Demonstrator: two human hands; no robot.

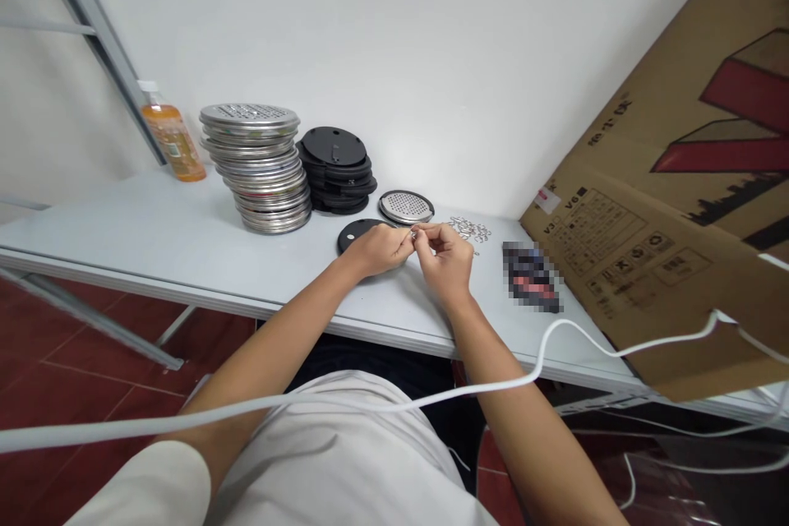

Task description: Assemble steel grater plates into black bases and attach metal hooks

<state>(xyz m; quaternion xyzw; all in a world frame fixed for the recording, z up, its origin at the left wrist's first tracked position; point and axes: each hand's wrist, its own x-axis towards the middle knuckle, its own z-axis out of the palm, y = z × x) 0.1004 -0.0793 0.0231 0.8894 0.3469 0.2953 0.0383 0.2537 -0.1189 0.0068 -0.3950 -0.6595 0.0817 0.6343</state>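
My left hand and my right hand meet above the front part of the table, fingertips pinched together. Between them is a small shiny metal piece, mostly covered by the fingers. A black round disc lies flat just behind my left hand, partly hidden by it. Behind both hands rests a silver perforated disc with a dark rim. Loose small metal pieces are scattered in a pile beyond my right hand.
A tall stack of silver discs stands at left beside a stack of black discs. An orange bottle is farther left. A large cardboard box leans at right, near a pixelated item. A white cable crosses in front.
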